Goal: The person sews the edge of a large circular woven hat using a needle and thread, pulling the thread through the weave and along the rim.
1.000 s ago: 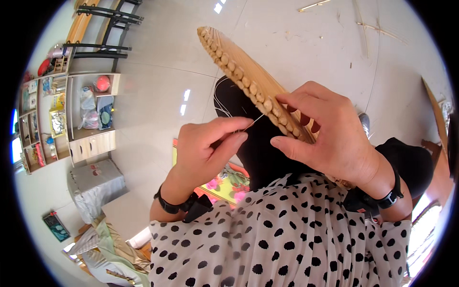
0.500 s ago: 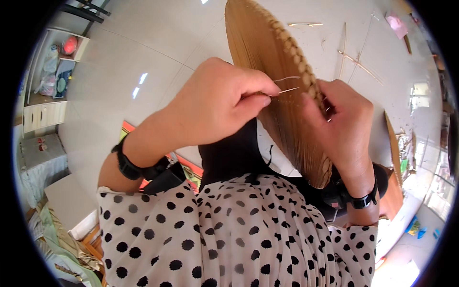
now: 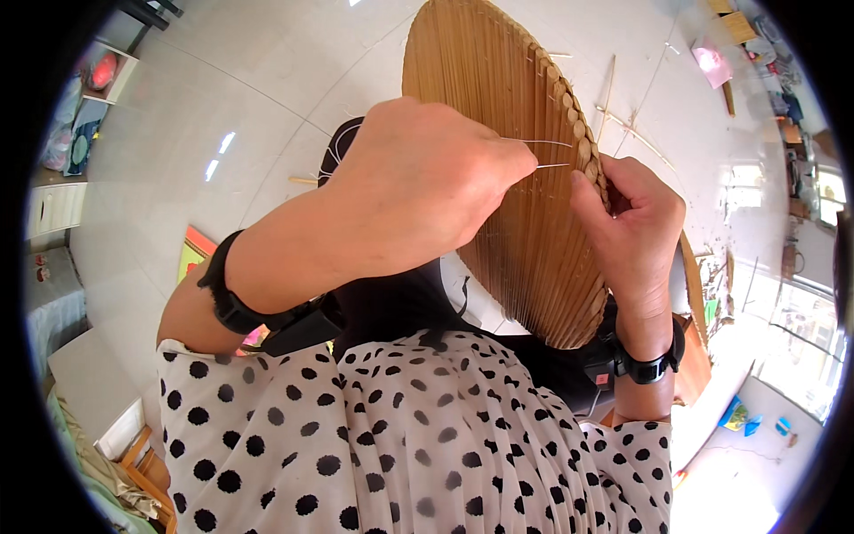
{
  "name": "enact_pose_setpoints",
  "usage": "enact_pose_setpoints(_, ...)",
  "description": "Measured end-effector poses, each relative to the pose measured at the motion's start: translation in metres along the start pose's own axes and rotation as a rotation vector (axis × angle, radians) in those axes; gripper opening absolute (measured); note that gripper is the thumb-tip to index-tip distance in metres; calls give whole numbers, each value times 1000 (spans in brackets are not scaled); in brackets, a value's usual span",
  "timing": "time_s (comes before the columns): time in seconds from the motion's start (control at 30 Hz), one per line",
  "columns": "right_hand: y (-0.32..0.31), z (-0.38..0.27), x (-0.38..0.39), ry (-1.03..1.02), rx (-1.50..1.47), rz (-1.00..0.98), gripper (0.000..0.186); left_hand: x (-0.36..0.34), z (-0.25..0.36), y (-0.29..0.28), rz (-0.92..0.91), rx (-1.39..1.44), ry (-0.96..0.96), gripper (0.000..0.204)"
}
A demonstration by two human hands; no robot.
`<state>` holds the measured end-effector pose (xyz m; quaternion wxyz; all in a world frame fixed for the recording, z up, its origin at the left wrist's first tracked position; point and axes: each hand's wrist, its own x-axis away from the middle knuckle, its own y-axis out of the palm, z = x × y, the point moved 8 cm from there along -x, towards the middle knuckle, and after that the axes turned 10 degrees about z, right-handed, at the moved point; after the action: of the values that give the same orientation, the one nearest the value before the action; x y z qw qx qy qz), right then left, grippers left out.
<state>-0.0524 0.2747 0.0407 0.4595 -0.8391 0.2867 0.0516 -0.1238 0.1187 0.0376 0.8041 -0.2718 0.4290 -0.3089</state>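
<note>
A brown pleated palm-leaf fan [image 3: 476,62] stands tilted above my lap, its face of narrow ribs turned partly toward me. A thick braided edge [image 3: 578,125] runs down its right side. My right hand [image 3: 640,236] grips that edge, thumb on the ribbed face and fingers behind, partly hidden. In front of the fan, my left hand [image 3: 427,182] is closed in a pinch on a thin sewing needle [image 3: 553,165], its point directed at the braided edge near my right thumb. Fine pale thread [image 3: 538,141] stretches from the left hand toward the edge, with more looping behind the wrist.
Thin straw-coloured strips [image 3: 636,132] lie on the tiled floor [image 3: 240,107] beyond the fan. A pink item [image 3: 712,64] is at the far right. Shelves with bags stand on the left, near a grey covered box [image 3: 58,280]. Another brown leaf piece [image 3: 694,294] shows beside my right wrist.
My left hand has rolled so its back faces up, and the needle tip is closer to the braided edge. The fan's ribbed face has turned more toward me. The whole view has shifted slightly.
</note>
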Motion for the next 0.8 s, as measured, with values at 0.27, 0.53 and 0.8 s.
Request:
enact_pose_setpoints(0.27,2,3,3,14,-12,7,19,-4,0,5,12,-39,8,17)
enact_pose_setpoints(0.53,3,-1,5,0,-15,11,18,-2,1,5,-4,-36,-3,18)
enact_pose_setpoints(0.8,2,-2,5,-13,-14,16,18,-2,3,5,-5,-31,-4,18)
